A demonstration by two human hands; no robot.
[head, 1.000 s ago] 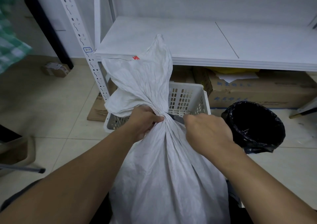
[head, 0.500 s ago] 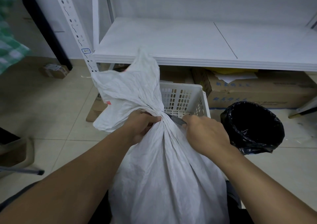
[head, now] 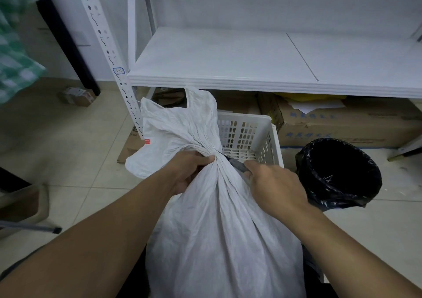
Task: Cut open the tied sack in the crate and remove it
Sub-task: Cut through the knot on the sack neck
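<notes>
Below shelf [head: 251, 85], sack [head: 219, 229] top slumped lower.

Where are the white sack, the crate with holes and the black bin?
white sack [head: 219, 240]: head view, on its bulging body.
crate [head: 245, 133]: head view, on its holed far wall.
black bin [head: 374, 183]: head view, on its liner's right rim.

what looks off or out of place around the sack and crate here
Nothing is spilled or torn. The white woven sack stays tied at its neck, where the left hand grips it and the right hand presses a grey tool. Only the flattened brown cardboard lying loose under the white perforated plastic crate looks untidy.
</notes>
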